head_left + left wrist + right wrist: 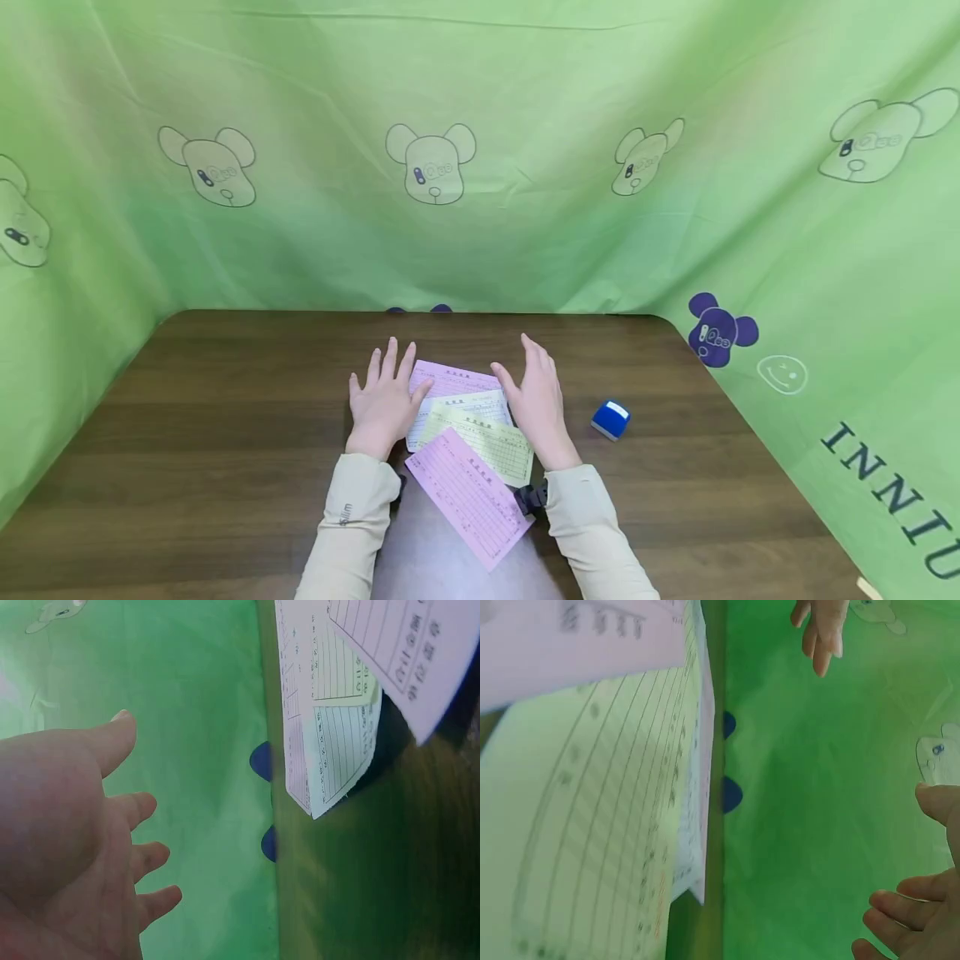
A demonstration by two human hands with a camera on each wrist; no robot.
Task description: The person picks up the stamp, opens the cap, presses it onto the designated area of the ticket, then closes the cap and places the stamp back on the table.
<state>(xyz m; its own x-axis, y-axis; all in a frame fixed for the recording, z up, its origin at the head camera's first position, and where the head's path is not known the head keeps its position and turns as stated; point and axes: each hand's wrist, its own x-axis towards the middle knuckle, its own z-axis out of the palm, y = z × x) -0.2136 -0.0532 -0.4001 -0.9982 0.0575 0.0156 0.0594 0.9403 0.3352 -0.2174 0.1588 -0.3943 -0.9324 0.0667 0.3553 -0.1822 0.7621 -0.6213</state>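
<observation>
Several printed paper forms lie fanned and overlapping on the table in the head view. A pink form (472,500) is nearest, with a pale green form (498,446) under its upper edge. Behind that come a whitish-blue form (487,406) and another pink form (450,379) farthest away. My left hand (382,408), fingers straight and spread, is at the left of the forms; in the left wrist view it holds nothing. On their right is my right hand (538,408), fingers extended and thumb apart, also holding nothing. Whether either hand touches the paper, I cannot tell.
A blue stamp (611,419) with a white label stands on the brown wooden table (247,450), to the right of my right hand. Green cloth (315,242) with printed bear heads hangs behind the table and at its sides. A pale object (868,588) shows at the lower right corner.
</observation>
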